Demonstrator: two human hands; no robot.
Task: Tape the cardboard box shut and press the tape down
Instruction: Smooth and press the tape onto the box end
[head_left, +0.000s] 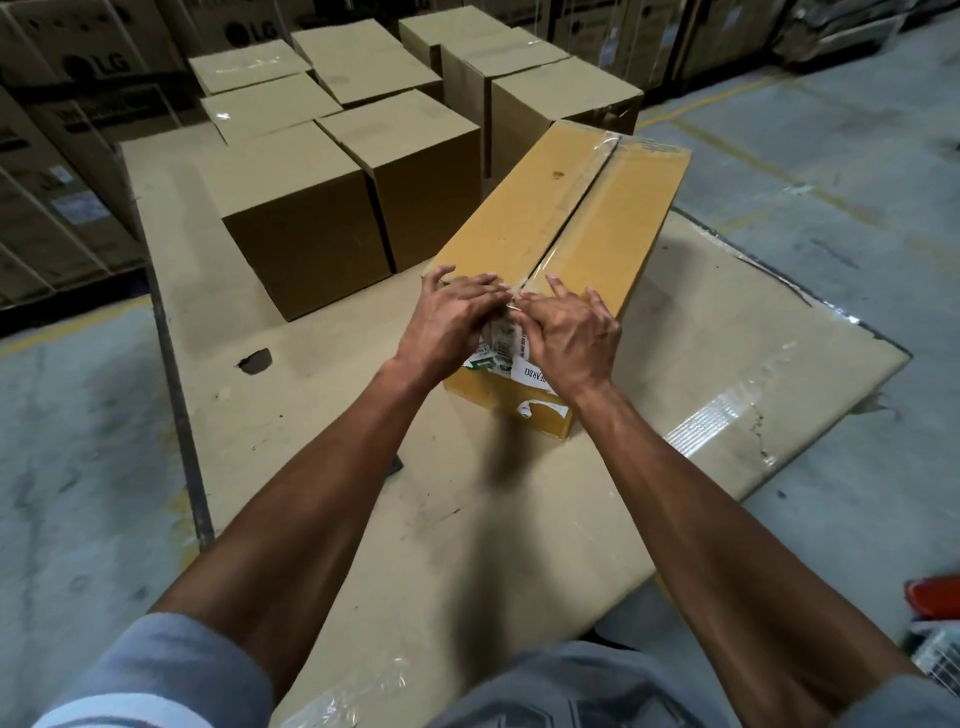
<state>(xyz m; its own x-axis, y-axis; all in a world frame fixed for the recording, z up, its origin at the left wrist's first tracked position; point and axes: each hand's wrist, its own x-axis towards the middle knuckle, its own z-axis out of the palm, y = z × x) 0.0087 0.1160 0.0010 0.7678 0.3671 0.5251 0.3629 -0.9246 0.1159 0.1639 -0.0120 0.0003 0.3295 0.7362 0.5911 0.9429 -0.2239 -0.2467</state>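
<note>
A long yellow-brown cardboard box lies on a flat cardboard sheet, its closed flaps meeting in a centre seam. Clear tape runs along that seam to the far end and folds over the near edge. My left hand and my right hand rest on the box's near top edge, fingers spread and flat, touching the tape end where it wraps down the near face over torn white labels. Neither hand holds anything. No tape roll or dispenser shows.
Several sealed brown boxes stand in rows to the left and behind. A big cardboard sheet covers the concrete floor. Stacked appliance cartons line the back. A red object sits at the right edge.
</note>
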